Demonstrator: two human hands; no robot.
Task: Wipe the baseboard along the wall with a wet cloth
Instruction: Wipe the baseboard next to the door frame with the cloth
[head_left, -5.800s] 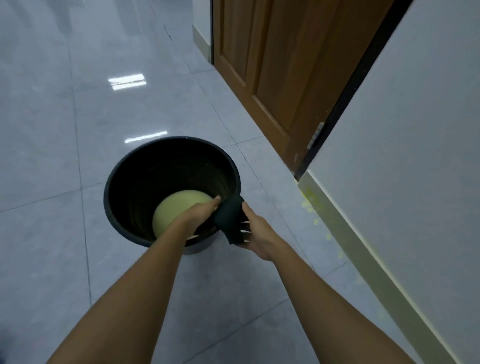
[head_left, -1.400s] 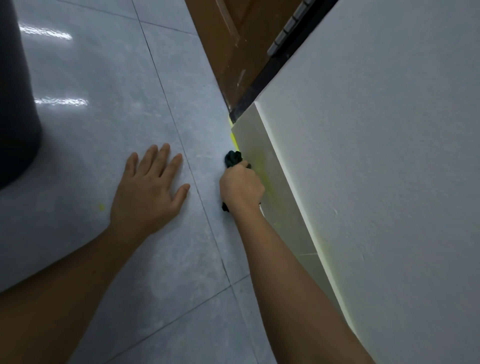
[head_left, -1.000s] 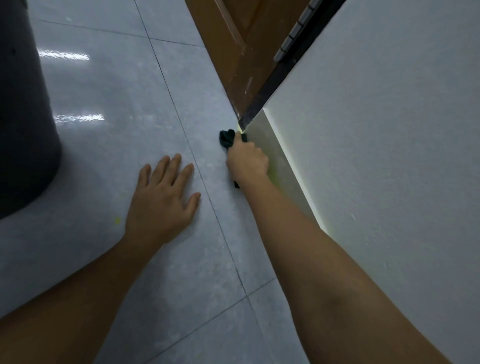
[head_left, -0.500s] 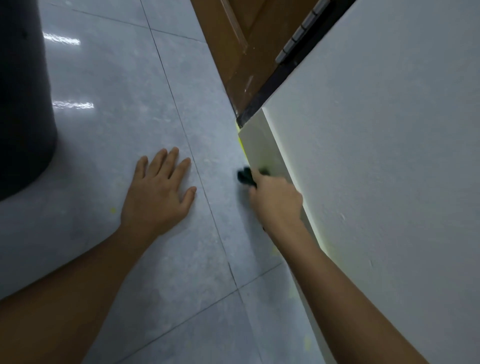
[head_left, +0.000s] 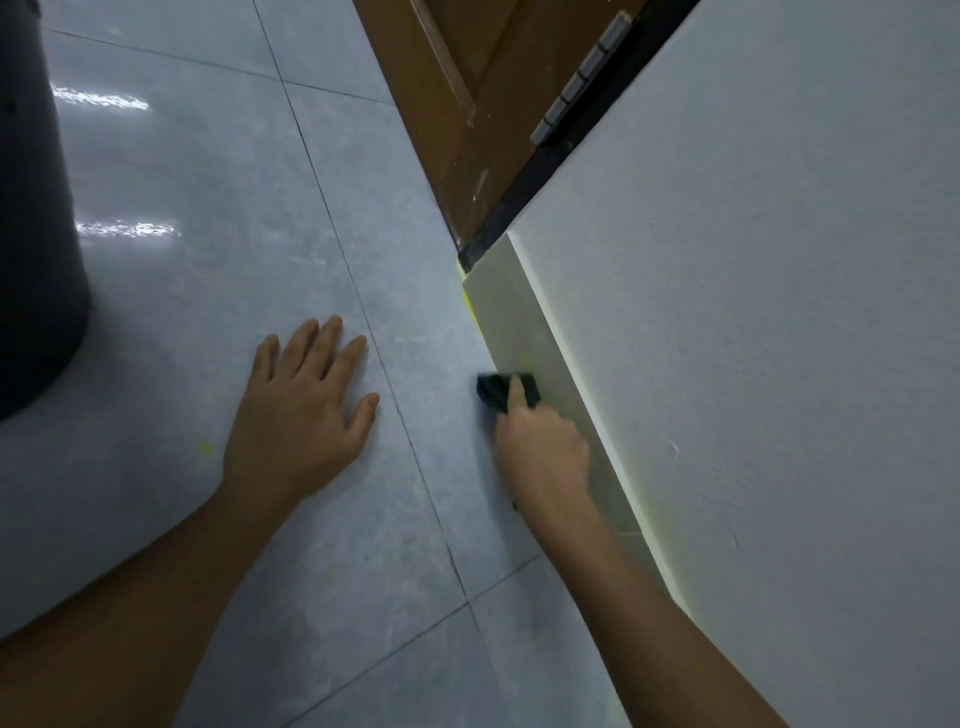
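A pale cream baseboard (head_left: 511, 317) runs along the foot of the white wall (head_left: 753, 312), from the door frame toward me. My right hand (head_left: 540, 452) presses a small dark cloth (head_left: 496, 389) against the lower face of the baseboard where it meets the floor; most of the cloth is hidden under my fingers. My left hand (head_left: 304, 415) lies flat, fingers spread, on the grey floor tile to the left. Yellow smears show at the baseboard's far end and along its top edge.
A black bucket (head_left: 36, 208) stands on the floor at the far left. A brown wooden door (head_left: 467, 93) with a black frame and a metal hinge (head_left: 582, 78) meets the baseboard's far end. A yellow speck (head_left: 206, 448) lies by my left wrist.
My right hand first pushed the cloth up to the door-frame end of the baseboard, then slid it back toward me along the board. My left hand stayed flat on the tile.
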